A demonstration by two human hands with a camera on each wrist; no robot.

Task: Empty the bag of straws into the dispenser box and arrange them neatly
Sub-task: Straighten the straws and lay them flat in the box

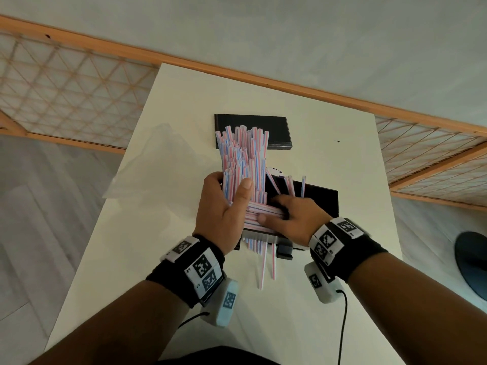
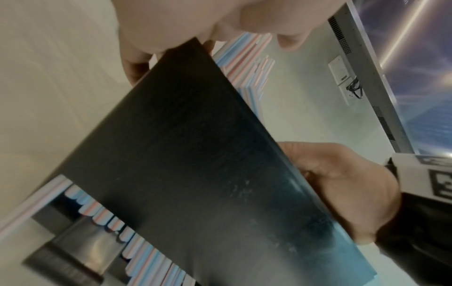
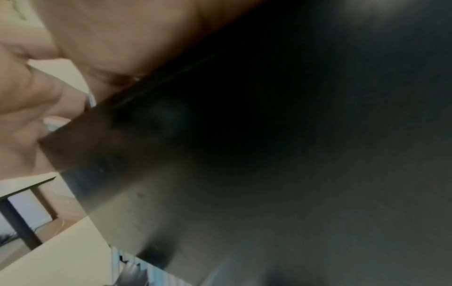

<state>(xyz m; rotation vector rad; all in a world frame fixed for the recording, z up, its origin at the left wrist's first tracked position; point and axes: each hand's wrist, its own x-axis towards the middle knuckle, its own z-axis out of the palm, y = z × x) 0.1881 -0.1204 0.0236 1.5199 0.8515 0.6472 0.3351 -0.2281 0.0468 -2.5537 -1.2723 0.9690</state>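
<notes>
Pink, blue and white striped straws (image 1: 243, 159) stand as a thick upright bundle, and my left hand (image 1: 226, 206) grips them with the thumb across the front. Under it stands the black dispenser box (image 1: 320, 200), with more straws (image 1: 259, 213) lying flat inside. My right hand (image 1: 292, 219) reaches into the box, thumb on the near side of that flat layer and fingers curled over its far side. The left wrist view shows the box wall (image 2: 195, 154), straw ends (image 2: 137, 241) and my right hand (image 2: 342, 183). The empty clear bag (image 1: 158, 159) lies to the left.
The black lid (image 1: 253, 130) lies flat at the back of the white table (image 1: 342, 154). Several loose straws (image 1: 263, 264) stick out from the box's front onto the table. A dark round object (image 1: 471, 262) sits on the floor at right.
</notes>
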